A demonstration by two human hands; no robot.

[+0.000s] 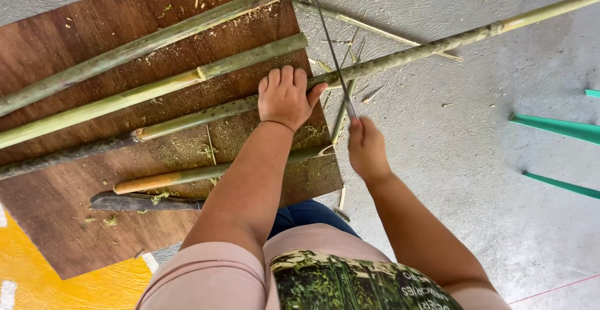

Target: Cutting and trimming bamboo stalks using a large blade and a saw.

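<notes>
My left hand point(284, 96) presses down on a long green bamboo pole point(400, 57) where it leaves the edge of a brown wooden board point(75, 229). The pole runs from the lower left of the board up to the top right corner. My right hand point(366, 149) grips the handle end of a thin saw blade point(331, 54) that crosses the pole just right of my left hand. Green sawdust lies on the board around the cut.
Two more bamboo poles point(156, 38) lie on the board above the held one, and a shorter piece point(206, 174) below it. A dark blade point(147, 202) rests near the board's front. Bamboo slivers point(375, 30) litter the concrete floor. Green bars point(556, 129) stand at right.
</notes>
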